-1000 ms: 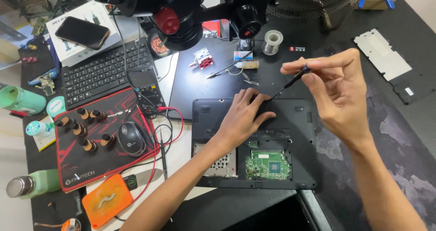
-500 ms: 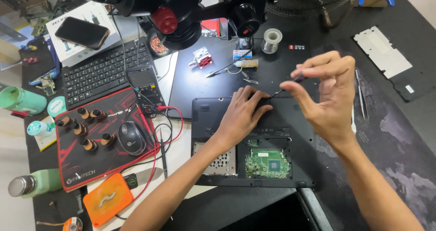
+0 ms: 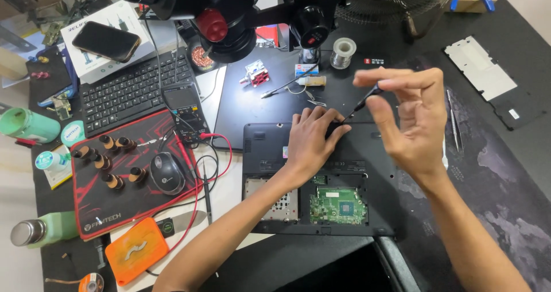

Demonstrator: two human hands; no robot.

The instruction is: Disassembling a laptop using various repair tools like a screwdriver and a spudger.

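Observation:
A black laptop [image 3: 367, 154] lies upside down in front of me, its lower bay uncovered so a green circuit board [image 3: 338, 205] shows. My left hand [image 3: 313, 143] rests flat on the laptop's upper part, fingertips near the tip of a thin black screwdriver [image 3: 359, 105]. My right hand [image 3: 410, 117] pinches the screwdriver's top between thumb and forefinger, holding it tilted with its tip down at the laptop's upper edge beside my left fingers.
A microscope head [image 3: 229, 16] hangs over the far side. To the left are a black keyboard [image 3: 135, 88], a multimeter [image 3: 186, 114], a mouse [image 3: 166, 174] on a red-black mat and a phone [image 3: 106, 41]. A removed cover panel [image 3: 488, 77] and tweezers [image 3: 453, 120] lie right.
My right hand shifted left and lowered slightly, bringing the screwdriver tip toward my left fingertips at the laptop's upper edge. My left hand stayed on the laptop.

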